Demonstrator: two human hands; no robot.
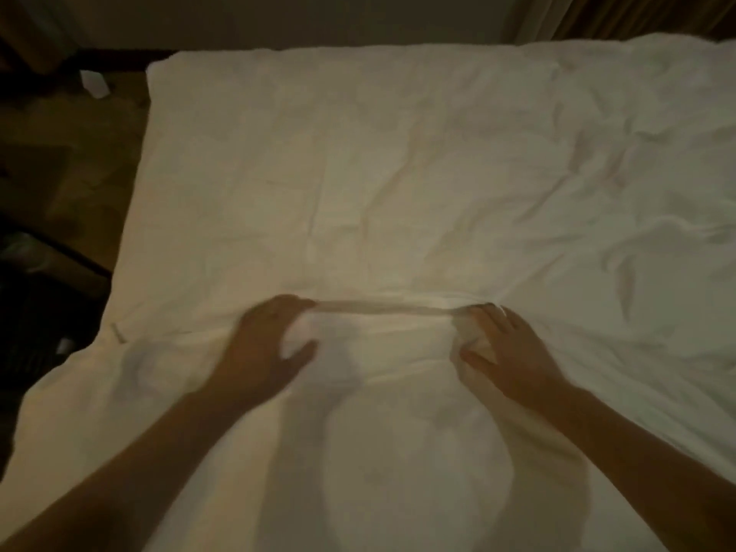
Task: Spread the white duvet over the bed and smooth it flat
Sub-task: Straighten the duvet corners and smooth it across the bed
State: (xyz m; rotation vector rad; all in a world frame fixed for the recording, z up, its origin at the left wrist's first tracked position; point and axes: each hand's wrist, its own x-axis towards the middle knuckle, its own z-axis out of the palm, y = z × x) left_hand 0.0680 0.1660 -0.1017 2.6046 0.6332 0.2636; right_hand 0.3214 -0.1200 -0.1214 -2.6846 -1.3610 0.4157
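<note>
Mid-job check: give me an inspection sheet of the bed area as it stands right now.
Surface: bed fully covered by bedding; mattress not visible.
Job's things: white duvet spread out, creased; heavier wrinkles at right; a taut fold pulled between the hands.
Clutter: small white item on the floor, far left; unclear what it is.
Grippers: left hand and right hand each grip an end of the fold.
Cables: nothing seen.
Surroundings: dark floor at left, curtain top right, dim light.
</note>
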